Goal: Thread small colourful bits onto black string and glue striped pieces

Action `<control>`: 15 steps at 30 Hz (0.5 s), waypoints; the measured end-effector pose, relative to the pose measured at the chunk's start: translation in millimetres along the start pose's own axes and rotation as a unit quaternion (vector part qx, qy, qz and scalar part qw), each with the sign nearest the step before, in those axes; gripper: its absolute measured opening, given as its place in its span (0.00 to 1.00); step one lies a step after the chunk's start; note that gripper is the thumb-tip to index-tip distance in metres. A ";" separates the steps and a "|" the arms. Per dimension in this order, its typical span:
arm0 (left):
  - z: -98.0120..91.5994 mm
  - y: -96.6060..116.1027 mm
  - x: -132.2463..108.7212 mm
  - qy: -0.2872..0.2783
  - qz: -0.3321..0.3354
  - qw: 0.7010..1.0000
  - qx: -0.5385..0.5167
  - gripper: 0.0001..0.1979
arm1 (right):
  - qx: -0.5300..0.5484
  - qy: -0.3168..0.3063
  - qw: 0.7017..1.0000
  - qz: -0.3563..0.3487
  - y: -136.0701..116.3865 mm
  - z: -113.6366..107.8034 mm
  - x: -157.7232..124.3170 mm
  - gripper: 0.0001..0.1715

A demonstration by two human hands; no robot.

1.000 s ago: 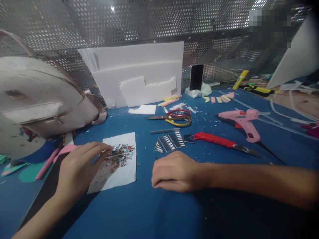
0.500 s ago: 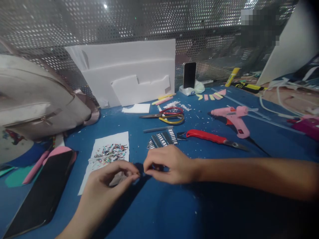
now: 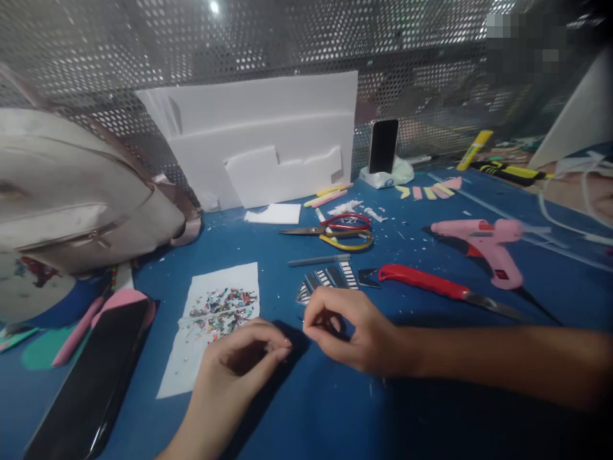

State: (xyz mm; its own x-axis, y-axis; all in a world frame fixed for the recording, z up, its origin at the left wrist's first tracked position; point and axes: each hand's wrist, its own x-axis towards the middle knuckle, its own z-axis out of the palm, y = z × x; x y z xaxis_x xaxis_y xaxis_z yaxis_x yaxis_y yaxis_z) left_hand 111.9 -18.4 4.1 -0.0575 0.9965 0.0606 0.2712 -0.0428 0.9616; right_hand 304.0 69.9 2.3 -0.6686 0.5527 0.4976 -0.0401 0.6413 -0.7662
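My left hand (image 3: 249,361) is pinched, thumb and forefinger together, just in front of a white paper sheet (image 3: 179,367) strewn with small shiny coloured bits (image 3: 225,306). Whatever sits between those fingertips is too small to name. Across a narrow gap, my right hand (image 3: 357,329) also pinches, its fingertips close above the blue table; a tiny dark speck shows beside them. Behind the right hand lie striped black-and-white pieces (image 3: 338,276), a grey stick (image 3: 318,260) and a small black piece (image 3: 368,277).
A red-handled knife (image 3: 426,281) and a pink glue gun (image 3: 488,239) lie to the right. Scissors (image 3: 335,231) rest further back, before white foam boards (image 3: 287,134). At left are a dark phone (image 3: 90,377) and a pale bag (image 3: 86,185). Another phone (image 3: 384,145) stands at the back.
The whole view has shifted, so the table things sit further right and slightly lower, except at the far back. Both hands stay pinched, with the gap between them slightly wider.
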 end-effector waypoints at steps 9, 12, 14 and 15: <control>1.5 -4.6 3.3 0.030 -0.015 0.999 -0.011 0.04 | -0.003 -0.041 0.999 0.036 -1.5 -6.9 0.0 0.03; 1.2 -3.6 2.7 0.037 -0.029 0.999 -0.012 0.04 | -0.008 -0.049 0.998 0.044 -1.4 -6.8 1.3 0.03; 0.8 -2.4 2.5 0.038 -0.035 0.999 -0.009 0.04 | -0.008 -0.049 0.998 0.048 -1.6 -6.5 1.9 0.03; 0.6 -1.9 2.5 0.037 -0.037 0.999 -0.008 0.04 | -0.008 -0.048 0.998 0.048 -1.7 -6.4 2.0 0.03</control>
State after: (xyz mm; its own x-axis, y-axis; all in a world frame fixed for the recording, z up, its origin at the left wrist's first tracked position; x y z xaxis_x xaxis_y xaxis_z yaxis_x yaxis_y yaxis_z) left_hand 111.9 -15.8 2.3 -0.1475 0.9890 0.0074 0.2487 0.0298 0.9681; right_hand 307.5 73.3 7.2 -0.7363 0.5599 0.3800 0.0394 0.5961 -0.8019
